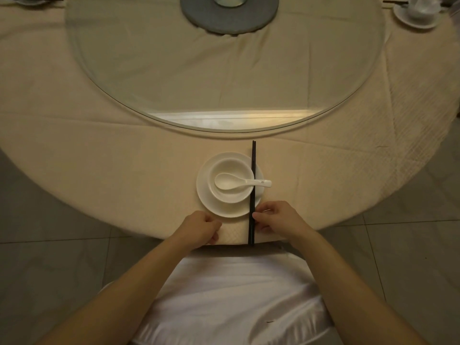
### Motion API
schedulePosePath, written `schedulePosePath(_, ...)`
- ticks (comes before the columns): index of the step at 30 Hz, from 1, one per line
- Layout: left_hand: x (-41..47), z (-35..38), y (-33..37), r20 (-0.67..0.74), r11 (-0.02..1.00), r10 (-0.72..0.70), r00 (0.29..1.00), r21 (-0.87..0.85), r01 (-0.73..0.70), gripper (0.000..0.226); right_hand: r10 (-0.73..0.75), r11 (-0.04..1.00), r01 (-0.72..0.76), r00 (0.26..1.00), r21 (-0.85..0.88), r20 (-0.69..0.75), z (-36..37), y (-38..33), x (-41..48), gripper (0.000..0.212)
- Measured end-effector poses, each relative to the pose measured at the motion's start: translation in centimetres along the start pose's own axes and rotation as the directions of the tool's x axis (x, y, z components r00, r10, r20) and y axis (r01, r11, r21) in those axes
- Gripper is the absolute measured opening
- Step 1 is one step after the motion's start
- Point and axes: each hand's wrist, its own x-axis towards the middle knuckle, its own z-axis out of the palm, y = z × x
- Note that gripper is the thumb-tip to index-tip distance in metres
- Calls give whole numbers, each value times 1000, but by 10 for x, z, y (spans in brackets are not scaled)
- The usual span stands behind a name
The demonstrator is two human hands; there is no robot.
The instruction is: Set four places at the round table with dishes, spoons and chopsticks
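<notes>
no readable text, label, brand, number or sign is present. checked surfaces: plate (229, 209), bowl (232, 195), spoon (225, 181), chopsticks (253, 158), tablecloth (124, 170). all are plain and unmarked.

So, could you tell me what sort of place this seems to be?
Probably a restaurant or banquet room: a large round table under a cream cloth, a glass turntable in its middle, and a white-covered chair at a place laid with plate, bowl, spoon and chopsticks.
</notes>
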Motion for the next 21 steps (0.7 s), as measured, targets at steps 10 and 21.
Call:
schedulePosePath(10,2,1,-2,9,999,-10,1000,-31,11,25,7,1000,-7,1000,3,0,0,-1,2,13)
schedulePosePath(21,-6,-6,-2,5,993,58,998,99,-58,30,6,1000,-6,1000,6,-29,-5,0,-3,17)
